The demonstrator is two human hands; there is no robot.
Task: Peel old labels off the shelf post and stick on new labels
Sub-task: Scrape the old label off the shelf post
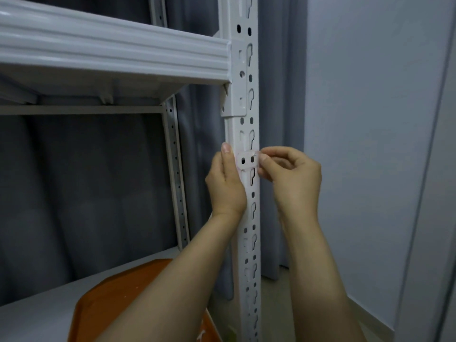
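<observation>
A white metal shelf post (249, 124) with keyhole slots runs down the middle of the view. A small translucent label (247, 161) is wrapped across the post's front at hand height, with two post holes showing through it. My left hand (225, 186) holds the post's left side, thumb pressed up along the edge beside the label. My right hand (292, 177) pinches the label's right edge between thumb and forefinger at the post's right side.
A white shelf beam (111, 53) joins the post at upper left. A rear post (176, 174) and dark grey curtain (86, 181) stand behind. An orange tray-like object (118, 299) lies on the lower shelf. A pale wall (370, 119) is to the right.
</observation>
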